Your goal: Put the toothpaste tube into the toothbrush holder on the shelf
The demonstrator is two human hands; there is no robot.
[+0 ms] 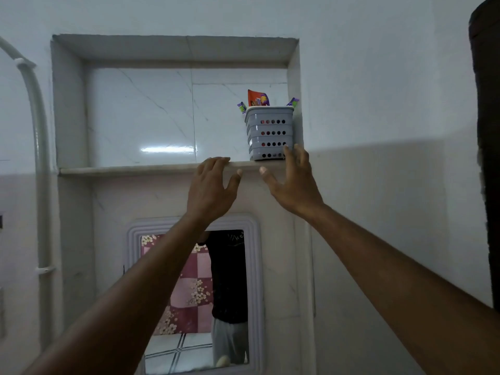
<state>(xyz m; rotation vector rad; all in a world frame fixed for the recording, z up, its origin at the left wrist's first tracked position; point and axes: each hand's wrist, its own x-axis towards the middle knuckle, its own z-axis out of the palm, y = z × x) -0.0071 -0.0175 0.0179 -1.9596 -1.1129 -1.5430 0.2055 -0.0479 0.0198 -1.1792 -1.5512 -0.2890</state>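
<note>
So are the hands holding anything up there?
No. Both are empty and open. The left hand rests its fingertips on the shelf edge; the right hand is beside the toothbrush holder, not gripping it.

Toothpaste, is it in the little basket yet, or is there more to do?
It looks done: the orange toothpaste tube stands upright in the grey toothbrush holder on the shelf. Nothing is in hand; the left hand and right hand are open and empty just below. Nothing seems left.
</note>
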